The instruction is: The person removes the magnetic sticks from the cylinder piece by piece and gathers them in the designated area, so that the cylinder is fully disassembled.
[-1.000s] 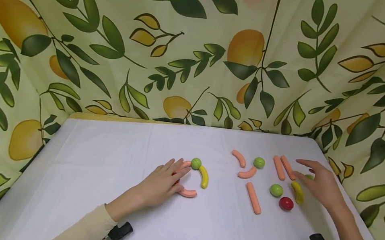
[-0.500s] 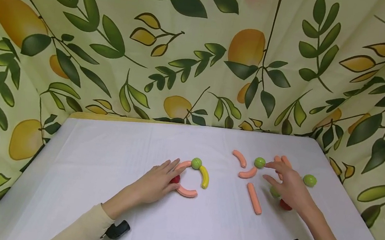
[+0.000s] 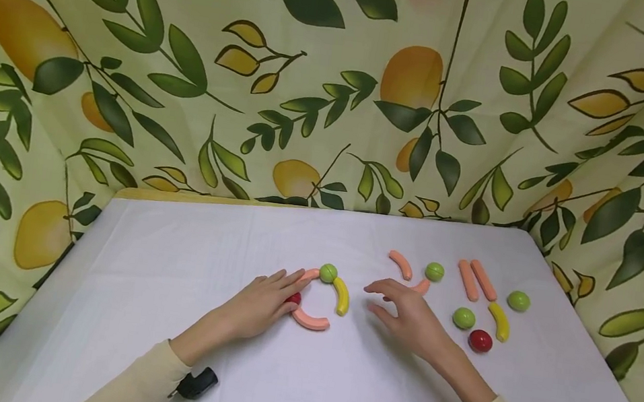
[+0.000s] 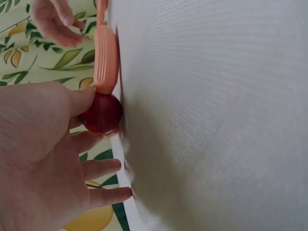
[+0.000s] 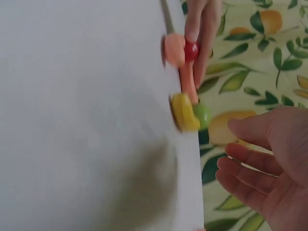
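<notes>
My left hand [image 3: 259, 305] pinches a small red ball [image 4: 102, 114] between thumb and index finger, low at the white cloth; its other fingers are spread. A grooved, curved pink stick [image 4: 106, 57] meets the ball end-on. With a second curved pink stick [image 3: 309, 275], a green ball [image 3: 327, 273] and a curved yellow stick [image 3: 340, 296], these form a partial ring, its gap facing front right. Right of it my right hand [image 3: 409, 316] hovers, fingers loosely bent, nothing between them in the right wrist view. It partly covers another curved pink stick [image 3: 422, 287].
Loose pieces lie at the right: straight pink sticks [image 3: 483, 280], green balls [image 3: 463, 317], a red ball [image 3: 481, 341], a yellow curved stick [image 3: 499, 321] and a curved pink one [image 3: 400, 264]. A leaf-patterned curtain [image 3: 308, 118] rises behind the white-covered table [image 3: 169, 249].
My right hand has swept left from the loose pieces at the far right toward the ring, uncovering them and now hiding a straight pink stick. The left hand has shifted slightly, showing the red ball.
</notes>
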`<state>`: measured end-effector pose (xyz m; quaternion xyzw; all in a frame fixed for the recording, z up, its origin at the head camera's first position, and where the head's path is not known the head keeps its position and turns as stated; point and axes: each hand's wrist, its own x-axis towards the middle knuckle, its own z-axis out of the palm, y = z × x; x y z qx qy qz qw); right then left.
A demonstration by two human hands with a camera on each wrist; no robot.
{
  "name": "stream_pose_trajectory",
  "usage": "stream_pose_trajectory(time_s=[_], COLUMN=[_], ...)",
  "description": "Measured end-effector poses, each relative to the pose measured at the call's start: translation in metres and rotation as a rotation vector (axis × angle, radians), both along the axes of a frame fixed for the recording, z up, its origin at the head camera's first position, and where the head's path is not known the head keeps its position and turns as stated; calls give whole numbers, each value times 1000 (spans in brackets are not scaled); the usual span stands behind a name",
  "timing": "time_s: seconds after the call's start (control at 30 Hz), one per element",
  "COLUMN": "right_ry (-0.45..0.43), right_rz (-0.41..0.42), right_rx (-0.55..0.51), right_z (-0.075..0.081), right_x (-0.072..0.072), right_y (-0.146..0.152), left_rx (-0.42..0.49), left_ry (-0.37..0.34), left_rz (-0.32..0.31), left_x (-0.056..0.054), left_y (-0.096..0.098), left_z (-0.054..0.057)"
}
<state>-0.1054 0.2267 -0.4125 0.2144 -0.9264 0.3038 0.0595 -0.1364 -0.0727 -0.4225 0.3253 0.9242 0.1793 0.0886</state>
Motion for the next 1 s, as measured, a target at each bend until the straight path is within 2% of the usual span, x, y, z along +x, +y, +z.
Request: stream_pose_trajectory(time_s=[0.23,0.3,0.5,0.73,1.0], right_ry=[-29,-19,32,0,38], right_rz=[131,169,264,272,254], right_rx=[20,52,64,137,210], right_z=[1,-2,-10,-18,-19], right_x=[1,1,0,-1,0], right_y=[-39,-48,-67,-78,-83], left_rx=[7,17,34,8,-7], left_ry=[-2,-5,-16,-5,19], left_rz=[1,0,3,21,18], left_x=[-1,-1,0,0,0], left_y=[2,1,3,6,7], left_z=[0,0,0,0,2])
